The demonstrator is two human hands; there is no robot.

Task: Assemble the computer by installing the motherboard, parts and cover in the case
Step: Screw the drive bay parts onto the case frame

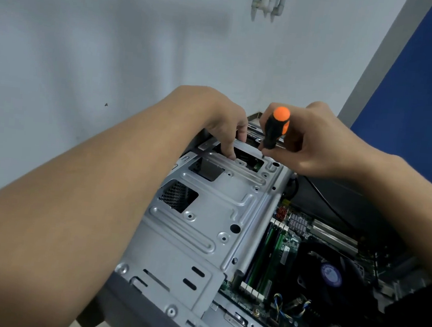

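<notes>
The open computer case point(169, 309) lies in front of me with its grey metal drive cage point(204, 215) on the left side. To the right of the cage sits the motherboard point(269, 311), with green memory sticks point(266, 258) and a black CPU fan point(330, 274). My right hand point(314, 143) is shut on a black and orange screwdriver point(276, 127), held upright with its tip at the cage's far edge. My left hand point(224, 122) rests at that same far edge, its fingers pressed down on the metal beside the screwdriver tip.
A black cable point(322, 197) runs from under my right hand over a dark panel beside the case. A pale wall fills the background, with a blue surface point(413, 103) at the right. The case stands near the table's edge at the lower left.
</notes>
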